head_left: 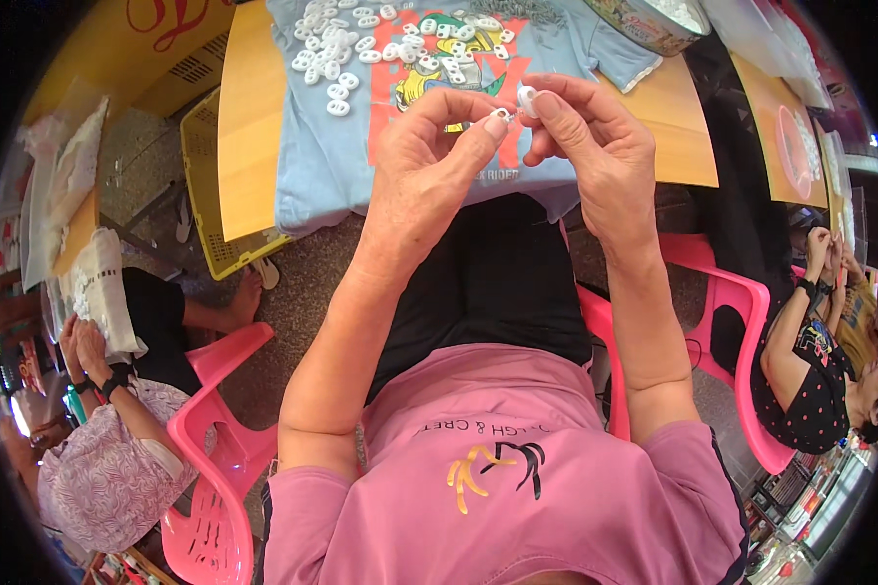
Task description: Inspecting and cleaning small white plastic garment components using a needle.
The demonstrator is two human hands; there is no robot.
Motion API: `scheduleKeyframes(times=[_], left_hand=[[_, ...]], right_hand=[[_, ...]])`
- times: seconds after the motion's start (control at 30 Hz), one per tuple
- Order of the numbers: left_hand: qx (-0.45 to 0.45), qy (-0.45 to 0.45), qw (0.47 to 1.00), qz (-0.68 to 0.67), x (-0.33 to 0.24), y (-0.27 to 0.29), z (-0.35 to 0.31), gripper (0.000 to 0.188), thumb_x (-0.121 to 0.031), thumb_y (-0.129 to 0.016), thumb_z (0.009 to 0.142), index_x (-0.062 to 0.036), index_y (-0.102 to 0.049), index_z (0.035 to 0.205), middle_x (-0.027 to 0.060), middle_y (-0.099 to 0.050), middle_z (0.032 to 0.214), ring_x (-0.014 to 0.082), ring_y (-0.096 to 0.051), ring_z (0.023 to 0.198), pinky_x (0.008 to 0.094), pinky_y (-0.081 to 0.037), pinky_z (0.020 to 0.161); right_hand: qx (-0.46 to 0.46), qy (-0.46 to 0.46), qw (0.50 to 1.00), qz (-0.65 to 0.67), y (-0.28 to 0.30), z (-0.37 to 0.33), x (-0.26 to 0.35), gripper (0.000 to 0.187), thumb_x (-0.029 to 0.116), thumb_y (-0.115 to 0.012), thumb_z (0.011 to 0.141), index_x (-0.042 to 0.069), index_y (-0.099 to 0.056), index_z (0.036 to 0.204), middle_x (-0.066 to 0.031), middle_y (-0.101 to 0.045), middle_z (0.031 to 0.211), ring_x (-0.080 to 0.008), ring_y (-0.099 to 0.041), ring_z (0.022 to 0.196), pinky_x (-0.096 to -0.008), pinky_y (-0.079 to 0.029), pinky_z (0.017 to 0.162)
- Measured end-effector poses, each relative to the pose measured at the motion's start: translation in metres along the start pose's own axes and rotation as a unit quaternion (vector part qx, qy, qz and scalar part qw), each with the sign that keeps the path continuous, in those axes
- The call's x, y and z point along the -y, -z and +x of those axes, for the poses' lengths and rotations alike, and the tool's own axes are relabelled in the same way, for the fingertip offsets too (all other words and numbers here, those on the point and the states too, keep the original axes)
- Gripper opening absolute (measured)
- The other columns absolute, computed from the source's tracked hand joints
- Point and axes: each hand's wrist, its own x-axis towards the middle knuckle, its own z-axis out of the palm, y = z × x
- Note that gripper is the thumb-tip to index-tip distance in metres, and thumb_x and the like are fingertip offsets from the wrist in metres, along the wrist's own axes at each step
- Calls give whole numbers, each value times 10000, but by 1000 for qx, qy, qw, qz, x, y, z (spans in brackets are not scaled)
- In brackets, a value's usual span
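Note:
Both my hands are raised over a blue printed T-shirt (327, 166) spread on the table, their fingertips almost meeting. Between thumb and forefinger, my right hand (600, 146) pinches a small white oval plastic piece (527, 100). A tiny shiny, metal-looking piece (502, 114) is pinched in my left hand (434, 151); its exact kind is too small to make out. Beyond my hands lie many loose white oval pieces with two holes (327, 54), scattered across the shirt. Farther back is a heap of small grey metal-looking bits (517, 10).
A round tin (658, 41) holding white pieces stands at the far right of the wooden table (247, 127). On the floor to the left is a yellow crate (205, 185). Pink chairs (215, 468) flank me, with people working at tables on both sides.

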Motion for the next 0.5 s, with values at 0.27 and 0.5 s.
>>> scheduleKeyframes(times=[0.27, 0.5], left_hand=[[-14, 7, 1000, 10, 2, 0, 0, 181, -143, -662, 901, -7, -638, 1018, 34, -658, 953, 80, -581, 858, 235, -465, 769], [-35, -27, 996, 81, 7, 1, 4, 208, -198, -676, 883, -1, -635, 933, 24, -641, 823, 65, -559, 732, 223, -446, 637]], right_hand=[[1, -8, 1000, -15, 0, -3, 2, 228, 124, -627, 938, -29, -666, 1101, -66, -671, 845, -84, -585, 671, -235, -517, 622], [-17, 21, 995, -93, -4, -1, 2, 201, 112, -636, 930, -14, -679, 1080, -34, -672, 866, -60, -568, 671, -197, -471, 623]])
